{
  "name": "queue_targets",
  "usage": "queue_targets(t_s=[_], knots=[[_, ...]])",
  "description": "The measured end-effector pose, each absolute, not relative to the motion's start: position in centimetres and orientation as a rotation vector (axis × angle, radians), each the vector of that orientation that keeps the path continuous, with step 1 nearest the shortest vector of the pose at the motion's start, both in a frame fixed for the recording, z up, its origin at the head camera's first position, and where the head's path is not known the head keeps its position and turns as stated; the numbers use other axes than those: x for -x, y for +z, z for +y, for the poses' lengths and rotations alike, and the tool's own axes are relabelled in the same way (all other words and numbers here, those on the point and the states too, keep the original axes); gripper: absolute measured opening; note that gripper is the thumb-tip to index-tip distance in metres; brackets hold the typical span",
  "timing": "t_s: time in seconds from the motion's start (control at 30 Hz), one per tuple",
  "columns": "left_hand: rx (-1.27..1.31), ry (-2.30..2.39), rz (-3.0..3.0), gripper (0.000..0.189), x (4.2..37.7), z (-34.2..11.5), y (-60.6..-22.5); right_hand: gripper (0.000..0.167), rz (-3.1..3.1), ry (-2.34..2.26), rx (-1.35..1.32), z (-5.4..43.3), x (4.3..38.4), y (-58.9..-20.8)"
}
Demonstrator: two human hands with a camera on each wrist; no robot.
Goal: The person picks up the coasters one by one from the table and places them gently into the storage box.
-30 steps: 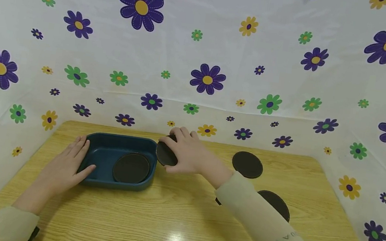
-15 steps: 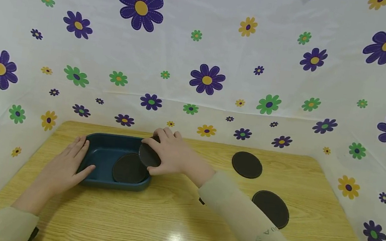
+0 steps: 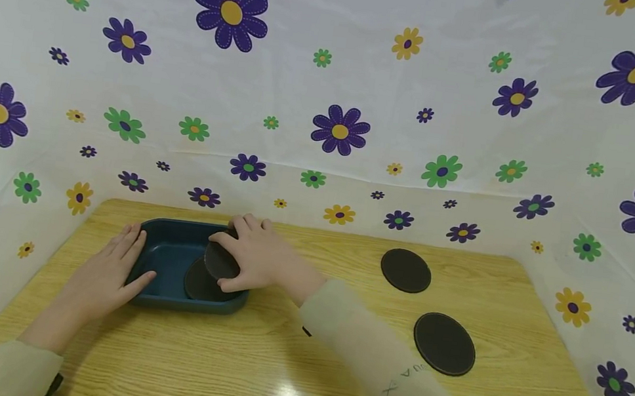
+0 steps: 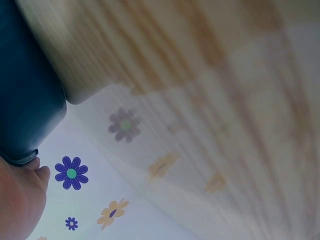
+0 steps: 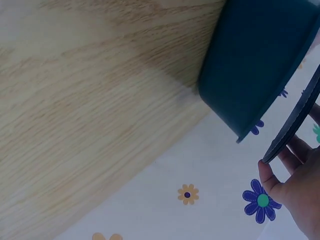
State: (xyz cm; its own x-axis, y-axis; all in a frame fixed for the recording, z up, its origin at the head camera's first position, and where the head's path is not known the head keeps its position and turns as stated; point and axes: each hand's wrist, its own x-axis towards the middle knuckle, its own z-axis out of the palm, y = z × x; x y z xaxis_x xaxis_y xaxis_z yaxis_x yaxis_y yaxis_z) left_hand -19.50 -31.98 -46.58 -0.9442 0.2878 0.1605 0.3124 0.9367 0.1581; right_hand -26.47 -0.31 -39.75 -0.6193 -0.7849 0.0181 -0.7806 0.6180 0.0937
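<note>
My right hand grips a thin round black coaster by its edges and holds it tilted over the right end of a dark blue rectangular tub. Beneath it, a second black coaster lies in the tub, partly covered by the held one. My left hand rests along the tub's left rim, fingers straight and thumb stretched over the near side. In the right wrist view, the held coaster appears edge-on above the rim, pinched by thumb and fingers. The left wrist view catches the tub's outer wall.
Two more black coasters, a far one and a near one, lie flat on the right side of the wooden table. A white cloth with flower prints hangs behind and along both sides.
My right hand has carried its coaster leftward, from beside the tub's right edge to above its interior. The near coaster on the right is now fully uncovered by the sleeve. My left hand stays put.
</note>
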Motion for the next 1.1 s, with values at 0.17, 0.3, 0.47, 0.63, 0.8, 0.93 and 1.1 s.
queue_targets(t_s=[0.17, 0.3, 0.47, 0.63, 0.8, 0.93, 1.1], knots=[[0.454, -0.287, -2.976, 0.088, 19.5, -32.0, -46.4, 0.08, -2.789, -0.136, -1.355, -1.6, 26.6, -40.3], [0.461, -0.29, -2.962, 0.088, 19.4, -32.0, -46.5, 0.08, -2.777, -0.15, -1.368, -2.3, 26.7, -40.9], [0.471, -0.284, -2.943, 0.087, 19.3, -32.1, -46.6, 0.078, -2.77, -0.154, -1.369, -2.9, 26.6, -41.3], [0.466, -0.276, -2.956, 0.088, 19.4, -32.0, -46.5, 0.078, -2.777, -0.164, -1.363, -3.0, 26.6, -41.8], [0.461, -0.286, -2.964, 0.088, 19.3, -32.0, -46.4, 0.079, -2.79, -0.146, -1.38, -3.3, 26.5, -42.2], [0.457, -0.28, -2.966, 0.088, 19.2, -32.0, -46.4, 0.078, -2.79, -0.143, -1.388, -3.5, 26.5, -42.5], [0.447, -0.287, -2.974, 0.088, 19.3, -31.9, -46.3, 0.075, -2.784, -0.145, -1.378, -3.6, 26.5, -42.6]])
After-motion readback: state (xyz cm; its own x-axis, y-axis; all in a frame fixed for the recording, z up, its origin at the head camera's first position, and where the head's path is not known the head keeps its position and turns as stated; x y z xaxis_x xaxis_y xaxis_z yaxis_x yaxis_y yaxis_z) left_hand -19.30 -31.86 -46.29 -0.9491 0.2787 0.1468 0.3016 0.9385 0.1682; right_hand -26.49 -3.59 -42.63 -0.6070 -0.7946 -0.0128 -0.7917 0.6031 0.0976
